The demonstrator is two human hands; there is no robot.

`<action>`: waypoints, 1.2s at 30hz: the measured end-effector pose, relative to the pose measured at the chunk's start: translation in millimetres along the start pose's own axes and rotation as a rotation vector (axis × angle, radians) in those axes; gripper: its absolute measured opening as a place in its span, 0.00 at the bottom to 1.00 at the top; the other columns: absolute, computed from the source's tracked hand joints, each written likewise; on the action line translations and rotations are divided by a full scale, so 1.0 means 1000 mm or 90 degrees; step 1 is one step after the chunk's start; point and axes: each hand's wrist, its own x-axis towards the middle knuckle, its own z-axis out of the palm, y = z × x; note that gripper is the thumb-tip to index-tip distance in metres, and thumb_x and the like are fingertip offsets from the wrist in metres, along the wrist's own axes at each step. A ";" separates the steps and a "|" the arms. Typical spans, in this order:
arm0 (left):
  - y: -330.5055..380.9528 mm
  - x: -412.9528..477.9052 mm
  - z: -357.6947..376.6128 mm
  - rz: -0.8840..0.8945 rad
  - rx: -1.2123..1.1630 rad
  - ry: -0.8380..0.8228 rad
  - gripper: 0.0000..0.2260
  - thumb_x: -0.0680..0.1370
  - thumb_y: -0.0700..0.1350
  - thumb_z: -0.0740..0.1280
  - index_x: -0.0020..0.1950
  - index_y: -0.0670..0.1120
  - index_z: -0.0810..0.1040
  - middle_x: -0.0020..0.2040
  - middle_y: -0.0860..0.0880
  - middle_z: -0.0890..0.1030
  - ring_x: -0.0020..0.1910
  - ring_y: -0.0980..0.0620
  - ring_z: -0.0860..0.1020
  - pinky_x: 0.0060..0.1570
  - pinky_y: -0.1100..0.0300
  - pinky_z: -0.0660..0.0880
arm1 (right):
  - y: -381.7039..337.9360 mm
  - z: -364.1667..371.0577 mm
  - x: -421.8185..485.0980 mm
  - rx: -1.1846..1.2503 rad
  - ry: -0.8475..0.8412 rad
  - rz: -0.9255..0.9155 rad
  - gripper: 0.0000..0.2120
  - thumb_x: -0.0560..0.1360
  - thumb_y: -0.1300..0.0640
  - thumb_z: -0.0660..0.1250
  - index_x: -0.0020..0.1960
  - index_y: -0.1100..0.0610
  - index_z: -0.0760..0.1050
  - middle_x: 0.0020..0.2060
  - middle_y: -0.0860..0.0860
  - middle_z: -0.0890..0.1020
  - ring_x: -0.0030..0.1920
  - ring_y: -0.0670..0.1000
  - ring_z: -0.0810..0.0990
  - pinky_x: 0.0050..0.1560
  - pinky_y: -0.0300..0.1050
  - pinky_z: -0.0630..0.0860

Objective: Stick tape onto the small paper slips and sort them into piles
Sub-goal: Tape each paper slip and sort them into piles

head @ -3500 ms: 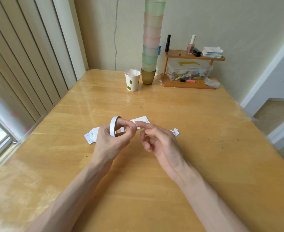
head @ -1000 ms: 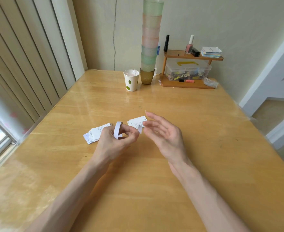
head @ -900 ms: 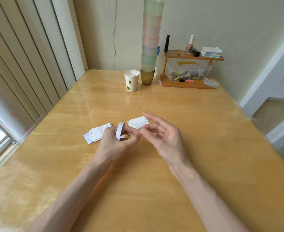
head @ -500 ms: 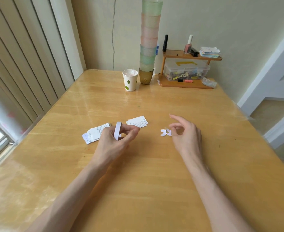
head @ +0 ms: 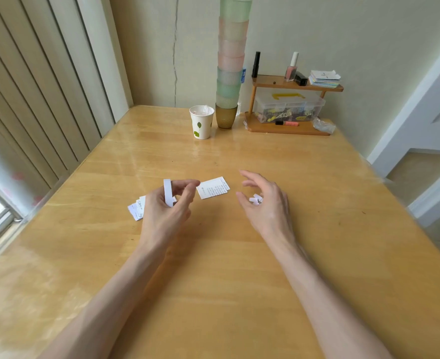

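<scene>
Far left on the wooden table, a small pile of paper slips, fanned a little and partly hidden behind the left hand. Holds the white tape roll up on edge in that hand, clear of the tabletop, fingers curled about its lower part, thumb and forefinger reaching forward past it with a gap between their tips. Just right of that forefinger, flat on the table, a second pile: printed slips, stacked slightly askew, touching neither hand. Farther back, near the wall, a paper cup with green leaf marks, and just beside it a tall stack of tinted plastic cups. Right of the printed slips, holds the right hand above the table, palm turned leftward, fingers apart and loosely bent, gripping nothing. Past its fingers, a few small white scraps on the table; cannot tell whether a fingertip touches them. At the back right, a low wooden shelf against the wall: on its base a clear lidded box of small items and an orange marker; on its top board a nail polish bottle and a stack of cards.
</scene>
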 end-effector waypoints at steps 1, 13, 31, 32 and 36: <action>0.000 0.001 -0.001 0.005 -0.006 0.011 0.07 0.83 0.46 0.69 0.52 0.48 0.87 0.33 0.59 0.76 0.28 0.55 0.68 0.28 0.68 0.68 | -0.005 0.005 0.002 -0.015 -0.019 -0.012 0.24 0.76 0.57 0.76 0.70 0.44 0.78 0.52 0.41 0.85 0.55 0.49 0.80 0.52 0.40 0.77; 0.000 0.009 -0.009 0.017 -0.029 0.055 0.09 0.83 0.43 0.66 0.52 0.50 0.87 0.37 0.49 0.77 0.33 0.50 0.70 0.37 0.55 0.71 | -0.039 0.048 0.022 -0.218 -0.091 -0.041 0.33 0.77 0.49 0.75 0.79 0.43 0.68 0.54 0.43 0.87 0.58 0.46 0.76 0.60 0.41 0.65; -0.005 0.009 -0.015 -0.037 0.168 -0.109 0.11 0.75 0.53 0.78 0.51 0.48 0.87 0.40 0.55 0.87 0.23 0.52 0.73 0.30 0.61 0.71 | -0.033 0.007 -0.023 0.056 -0.089 -0.119 0.27 0.74 0.49 0.78 0.72 0.44 0.77 0.48 0.35 0.87 0.61 0.40 0.79 0.65 0.30 0.60; -0.006 0.010 -0.015 -0.038 0.166 -0.113 0.09 0.75 0.50 0.78 0.51 0.48 0.87 0.41 0.55 0.88 0.24 0.52 0.72 0.29 0.61 0.71 | -0.033 0.005 -0.022 0.066 -0.116 -0.102 0.29 0.74 0.49 0.79 0.73 0.42 0.75 0.50 0.35 0.86 0.63 0.39 0.78 0.66 0.31 0.61; -0.003 0.009 -0.016 -0.037 0.162 -0.157 0.07 0.76 0.46 0.78 0.53 0.49 0.86 0.40 0.52 0.87 0.25 0.54 0.73 0.29 0.64 0.73 | -0.025 -0.004 -0.017 0.163 -0.189 0.006 0.34 0.76 0.50 0.77 0.78 0.40 0.68 0.61 0.39 0.82 0.65 0.38 0.77 0.61 0.32 0.71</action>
